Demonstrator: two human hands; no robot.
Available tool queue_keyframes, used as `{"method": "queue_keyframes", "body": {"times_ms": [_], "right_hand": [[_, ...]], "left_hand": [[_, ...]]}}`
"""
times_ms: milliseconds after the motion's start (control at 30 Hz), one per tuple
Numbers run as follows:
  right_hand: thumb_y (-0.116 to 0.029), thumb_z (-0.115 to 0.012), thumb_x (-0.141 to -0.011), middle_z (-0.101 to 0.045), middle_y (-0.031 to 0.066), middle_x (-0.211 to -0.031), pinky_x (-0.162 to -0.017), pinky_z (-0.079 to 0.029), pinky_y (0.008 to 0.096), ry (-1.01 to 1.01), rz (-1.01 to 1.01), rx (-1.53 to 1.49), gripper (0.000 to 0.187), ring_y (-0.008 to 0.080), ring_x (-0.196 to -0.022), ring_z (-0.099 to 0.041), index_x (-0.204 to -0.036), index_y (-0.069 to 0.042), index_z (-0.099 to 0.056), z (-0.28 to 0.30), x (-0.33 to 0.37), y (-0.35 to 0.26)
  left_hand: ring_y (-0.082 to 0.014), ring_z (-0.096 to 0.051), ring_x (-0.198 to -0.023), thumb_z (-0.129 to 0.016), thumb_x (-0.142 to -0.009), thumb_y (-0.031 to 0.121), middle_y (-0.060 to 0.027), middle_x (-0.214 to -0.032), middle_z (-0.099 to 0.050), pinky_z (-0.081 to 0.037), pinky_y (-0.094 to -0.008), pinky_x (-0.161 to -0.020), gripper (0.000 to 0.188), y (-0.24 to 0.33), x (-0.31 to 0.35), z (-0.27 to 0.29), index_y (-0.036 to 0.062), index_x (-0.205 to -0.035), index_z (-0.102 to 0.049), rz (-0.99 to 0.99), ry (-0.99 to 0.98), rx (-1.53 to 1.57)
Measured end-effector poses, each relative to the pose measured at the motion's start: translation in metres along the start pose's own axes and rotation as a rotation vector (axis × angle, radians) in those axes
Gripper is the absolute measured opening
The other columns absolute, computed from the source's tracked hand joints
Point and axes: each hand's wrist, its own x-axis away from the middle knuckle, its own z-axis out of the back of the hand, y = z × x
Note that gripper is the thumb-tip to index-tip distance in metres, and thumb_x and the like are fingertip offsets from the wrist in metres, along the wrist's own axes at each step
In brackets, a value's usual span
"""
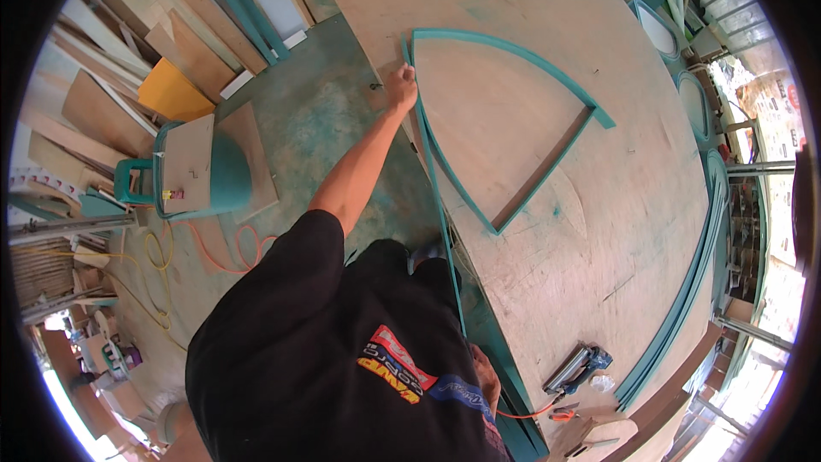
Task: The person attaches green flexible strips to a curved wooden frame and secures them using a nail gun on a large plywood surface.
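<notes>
My left hand [401,88] is closed on a long thin teal strip [438,197], at the upper left edge of the table. The strip runs down along the table's edge towards my body. Beside it on the table lies a teal frame [513,48] with three curved or straight sides, set on edge like a rounded triangle. Its upper side reaches past the right corner. My right hand [487,374] is low by the table's near edge, close to the strip's lower end. My shirt hides most of its fingers, so its grip cannot be made out.
A nail gun [579,368] with an orange hose lies on the wooden table [599,274], near orange-handled pliers [564,413]. Several teal strips [680,299] lie along the right edge. A teal bin [209,167], boards [175,90] and hoses [158,252] occupy the floor at left.
</notes>
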Motion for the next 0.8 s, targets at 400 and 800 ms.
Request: {"method": "queue_keyframes", "body": {"times_ms": [400, 800], "right_hand": [[-0.045, -0.071, -0.087, -0.07, 0.0131, -0.119, -0.091, -0.05, 0.0376, 0.13, -0.311, 0.534, 0.053, 0.0237, -0.109, -0.065, -0.125, -0.008, -0.066, -0.059, -0.006, -0.057], [-0.047, -0.069, -0.087, -0.056, 0.0268, -0.135, -0.103, -0.044, 0.0483, 0.754, 0.258, 0.716, 0.068, 0.0439, -0.125, -0.053, -0.138, -0.004, -0.053, -0.215, -0.149, -0.255]], "left_hand": [[-0.03, -0.05, -0.053, -0.063, -0.095, 0.029, -0.0157, -0.056, -0.051, -0.038, -0.0461, -0.057, 0.046, -0.008, -0.073, 0.02, -0.0035, -0.064, -0.054, 0.03, -0.2, 0.097], [-0.0398, -0.058, -0.063, -0.066, -0.092, 0.016, -0.0227, -0.064, -0.052, -0.043, -0.0511, -0.06, 0.033, 0.001, -0.096, 0.034, -0.0052, -0.069, -0.057, -0.072, -0.654, -0.01]]}}
